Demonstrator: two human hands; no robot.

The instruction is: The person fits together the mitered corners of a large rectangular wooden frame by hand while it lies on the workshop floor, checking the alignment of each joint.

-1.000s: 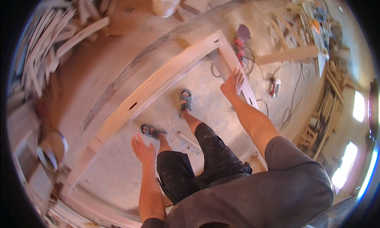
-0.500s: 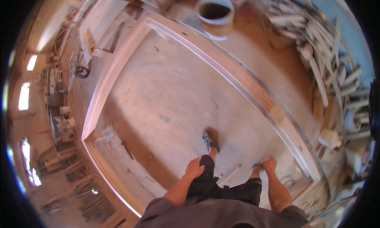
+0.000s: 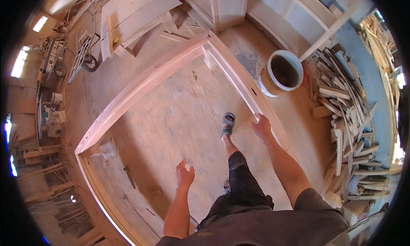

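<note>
Large wooden frame point(image 3: 171, 73) lying flat on the workshop floor point(image 3: 179, 117), seen from above. The right hand point(image 3: 261, 127) rests on the frame's right-hand rail — fingers laid over the wood, though whether they close around its edge cannot be told. That rail's long axis runs from the hand up toward the far corner beside the bucket point(image 3: 283, 71). The left hand point(image 3: 185, 174) hangs open and empty over the floor inside the frame, well apart from any rail — the right is the nearer.

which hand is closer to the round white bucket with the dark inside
Right. The right hand rests on the pale wooden frame rail just below the round white bucket. The left hand hangs free over the dusty floor, much farther from it.
</note>
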